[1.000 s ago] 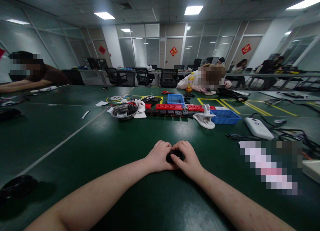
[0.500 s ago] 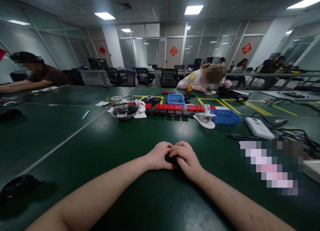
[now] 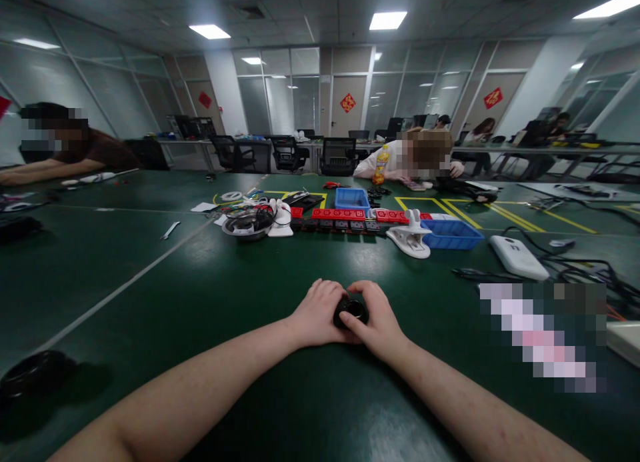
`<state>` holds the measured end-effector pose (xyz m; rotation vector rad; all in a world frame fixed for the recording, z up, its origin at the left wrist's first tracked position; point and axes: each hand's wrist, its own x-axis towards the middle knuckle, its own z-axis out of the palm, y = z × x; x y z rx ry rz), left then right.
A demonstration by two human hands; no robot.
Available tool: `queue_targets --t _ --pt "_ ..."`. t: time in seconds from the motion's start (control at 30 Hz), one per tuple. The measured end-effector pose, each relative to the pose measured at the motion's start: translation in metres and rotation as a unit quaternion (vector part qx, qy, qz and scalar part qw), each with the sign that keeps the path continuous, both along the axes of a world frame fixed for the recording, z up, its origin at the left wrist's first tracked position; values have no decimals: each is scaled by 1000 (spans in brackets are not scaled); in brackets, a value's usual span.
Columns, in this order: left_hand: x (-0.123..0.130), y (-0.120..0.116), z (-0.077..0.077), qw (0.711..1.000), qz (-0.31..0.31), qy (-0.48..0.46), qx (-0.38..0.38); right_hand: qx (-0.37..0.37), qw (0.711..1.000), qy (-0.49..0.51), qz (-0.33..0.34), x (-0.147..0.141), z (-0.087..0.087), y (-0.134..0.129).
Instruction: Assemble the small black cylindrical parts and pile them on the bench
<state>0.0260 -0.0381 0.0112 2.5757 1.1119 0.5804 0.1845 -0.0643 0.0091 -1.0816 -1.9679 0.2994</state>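
Left hand (image 3: 320,312): clamped on round black object (image 3: 346,305), likely steadying it.
Right hand (image 3: 379,315): clamped opposite, thumb across it.
Desk (image 3: 280,402): both hands well in from far edge.

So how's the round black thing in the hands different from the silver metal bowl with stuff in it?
The round black thing is dark, while the silver metal bowl is shiny grey. The black thing is smaller; the bowl is wider. The black thing is between the left hand and right hand, but the bowl sits untouched on the green table. Both look round.
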Motion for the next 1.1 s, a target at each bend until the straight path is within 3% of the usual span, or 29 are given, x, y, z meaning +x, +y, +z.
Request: queue_targets --t 0.33,0.67,1.1 --pt "1 3 -3 1000 -7 22 4 -12 999 -40 -2 -2 3 0" --pt "-4 5 2 998 -59 -5 -26 9 997 -9 80 1 7 -3" --pt "-8 9 -2 995 -99 11 -29 -6 993 -10 115 2 7 -6"
